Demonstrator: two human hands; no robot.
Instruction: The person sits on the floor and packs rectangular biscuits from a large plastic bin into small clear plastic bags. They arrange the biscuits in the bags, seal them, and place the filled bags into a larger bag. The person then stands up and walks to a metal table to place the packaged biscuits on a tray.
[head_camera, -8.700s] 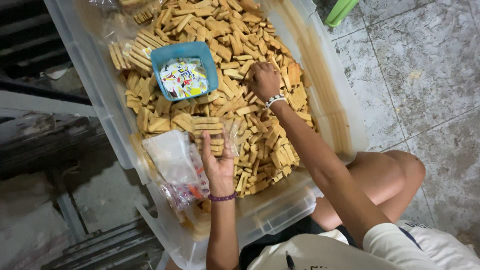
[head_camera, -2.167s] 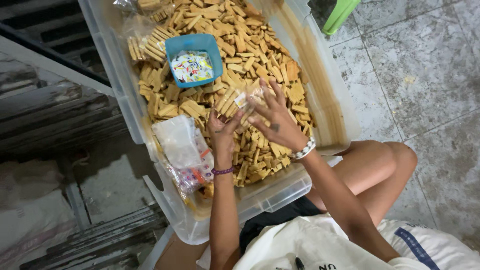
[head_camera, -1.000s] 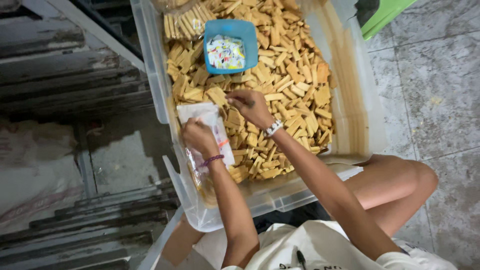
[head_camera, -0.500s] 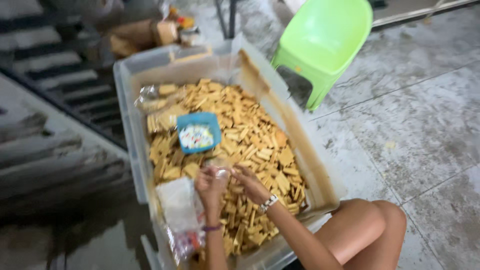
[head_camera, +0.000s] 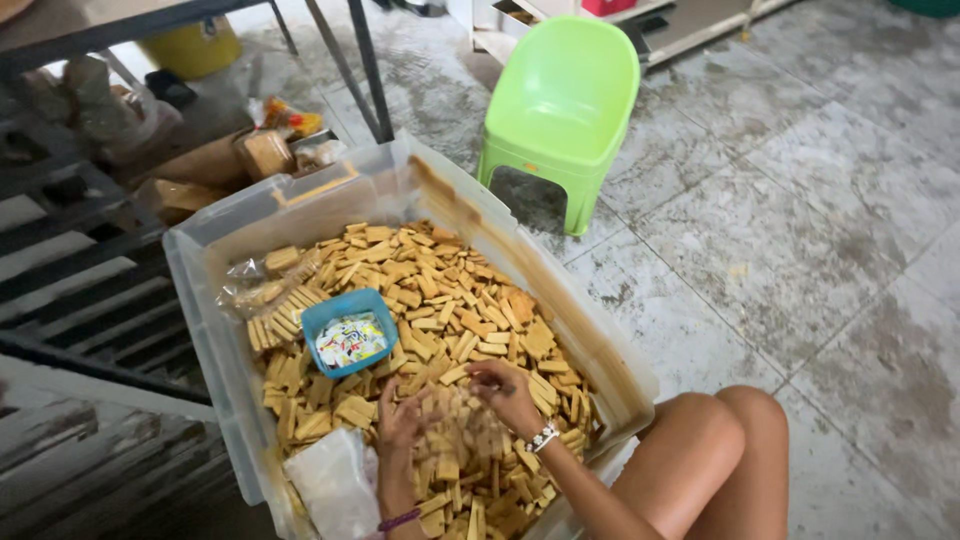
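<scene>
The right hand (head_camera: 508, 392) is hovering low over the biscuits (head_camera: 440, 330), fingers curled together as if pinching one or two of the flat tan bars, though I cannot tell whether anything is actually caught between them. The left hand (head_camera: 402, 418) is sitting just beside it, fingers spread and half open, touching the top of the pile; a blur between the two hands is hiding what passes there. The biscuits are lying directly under and all around both hands, so neither has to reach; the bars nearest the hands are pointing every which way, while those by the far left wall are standing in neat rows on edge. They are looking dry, rectangular and crumbly at the corners. Near the left wrist a clear bag (head_camera: 335, 485) is resting against the wall of the tub (head_camera: 205, 330), which is translucent plastic and smeared brown inside. Farther off among the biscuits a small blue tray (head_camera: 318, 318) is holding little coloured packets. Beyond the tub a green chair (head_camera: 565, 90) is standing on the tiled floor (head_camera: 800, 230).
</scene>
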